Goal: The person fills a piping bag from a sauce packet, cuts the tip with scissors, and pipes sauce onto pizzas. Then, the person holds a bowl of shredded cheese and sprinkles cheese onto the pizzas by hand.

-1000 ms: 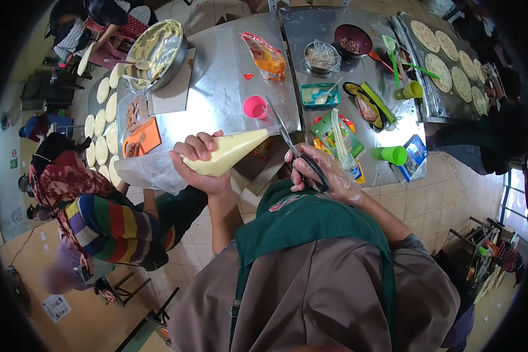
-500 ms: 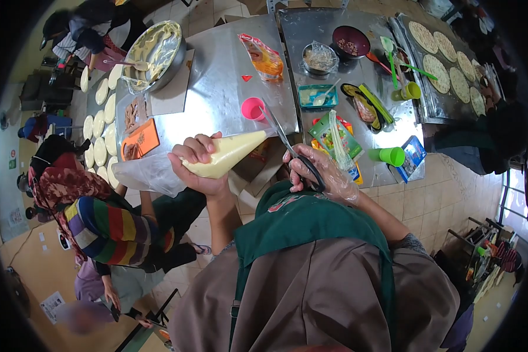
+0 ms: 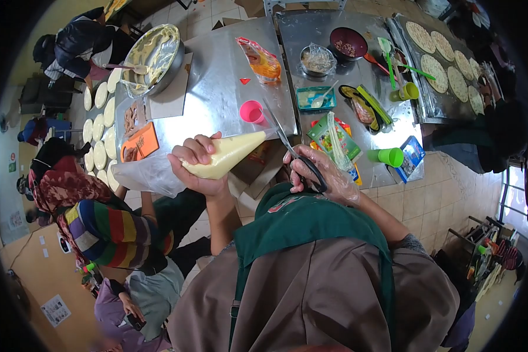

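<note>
My left hand (image 3: 195,157) is bare and wrapped round a clear piping bag (image 3: 233,154) full of pale yellow cream. The bag's filled cone points right, and its loose plastic end trails out to the left behind my fist. In a clear plastic glove, my right hand (image 3: 333,176) grips black-handled scissors (image 3: 312,169) with fingers in the loops. Their blades point up and left beside the bag's narrow tip; I cannot tell whether they touch it. Beyond the tip, a pink cup (image 3: 251,111) stands on the metal table (image 3: 217,64).
A large cream-smeared bowl (image 3: 171,67) and an orange board (image 3: 148,139) lie left. At right are a green cup (image 3: 392,156), a teal tray (image 3: 311,98), a dark red bowl (image 3: 349,42) and a griddle of flatbreads (image 3: 434,73). A person in striped sleeves (image 3: 114,232) is close on my left.
My hands, the piping bag and the scissors stay almost still. At lower left, a person in lilac and grey has come closer behind the striped-sleeved person. The person by the large bowl has shifted.
</note>
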Available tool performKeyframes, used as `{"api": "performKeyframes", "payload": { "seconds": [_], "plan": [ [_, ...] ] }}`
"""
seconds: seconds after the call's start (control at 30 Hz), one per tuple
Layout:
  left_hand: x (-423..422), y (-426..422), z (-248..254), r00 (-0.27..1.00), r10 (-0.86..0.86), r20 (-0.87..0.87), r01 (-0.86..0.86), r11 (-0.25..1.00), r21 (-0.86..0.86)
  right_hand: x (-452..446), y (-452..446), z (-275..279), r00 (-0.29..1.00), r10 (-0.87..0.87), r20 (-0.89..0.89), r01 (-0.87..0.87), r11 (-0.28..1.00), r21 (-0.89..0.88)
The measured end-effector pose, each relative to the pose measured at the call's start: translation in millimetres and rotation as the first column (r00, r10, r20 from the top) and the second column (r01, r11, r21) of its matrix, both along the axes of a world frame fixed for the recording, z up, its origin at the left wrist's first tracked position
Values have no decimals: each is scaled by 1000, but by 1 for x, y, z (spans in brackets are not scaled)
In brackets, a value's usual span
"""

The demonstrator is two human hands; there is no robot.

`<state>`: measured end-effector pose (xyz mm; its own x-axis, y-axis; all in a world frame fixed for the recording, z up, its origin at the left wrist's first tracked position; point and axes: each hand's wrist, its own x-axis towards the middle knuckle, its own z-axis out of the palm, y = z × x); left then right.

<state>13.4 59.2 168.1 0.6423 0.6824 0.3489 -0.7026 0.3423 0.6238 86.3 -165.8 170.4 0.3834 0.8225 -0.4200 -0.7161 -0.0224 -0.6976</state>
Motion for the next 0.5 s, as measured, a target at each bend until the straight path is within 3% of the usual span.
{"api": "performKeyframes", "payload": {
  "seconds": [0.5],
  "plan": [
    [-1,-2,-1,1000,8,-5,-8,1000,8,-3,2,2,1000,-27,1,27,998,-48]
  ]
}}
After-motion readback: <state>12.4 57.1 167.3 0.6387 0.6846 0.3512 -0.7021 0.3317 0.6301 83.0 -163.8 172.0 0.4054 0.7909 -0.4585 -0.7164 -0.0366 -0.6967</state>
